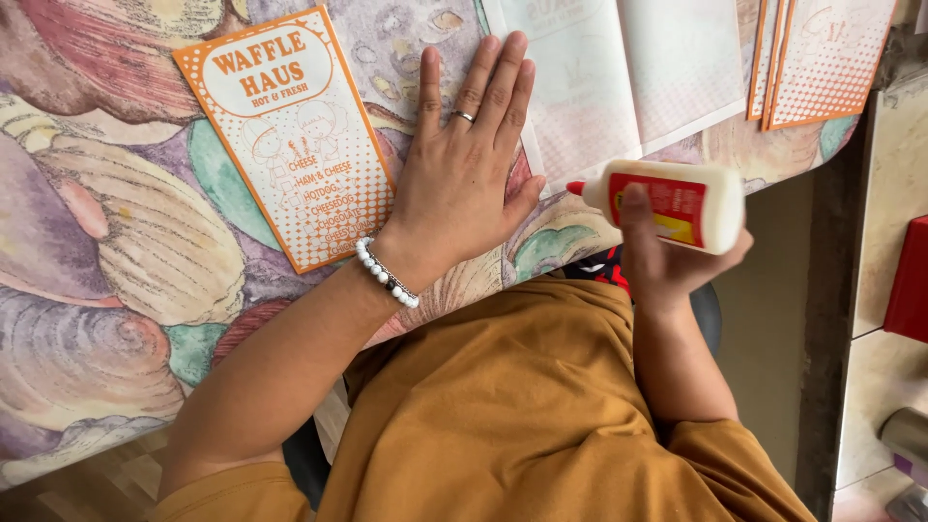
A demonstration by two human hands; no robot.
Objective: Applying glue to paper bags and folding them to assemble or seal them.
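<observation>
My left hand (pixel 469 164) lies flat, fingers spread, on the patterned tablecloth (pixel 106 242), between an orange and white printed card (pixel 295 135) and a pale sheet of paper (pixel 619 77). It wears a ring and a white bead bracelet. My right hand (pixel 667 256) grips a white glue bottle (pixel 677 201) with a red label and red tip. The bottle lies sideways near the table edge, its tip pointing left toward the pale sheet.
More orange and white cards (pixel 826 58) lie at the table's far right corner. A stone-coloured ledge (pixel 894 155) with a red object (pixel 913 280) stands to the right. My mustard-coloured shirt (pixel 522 406) fills the lower middle.
</observation>
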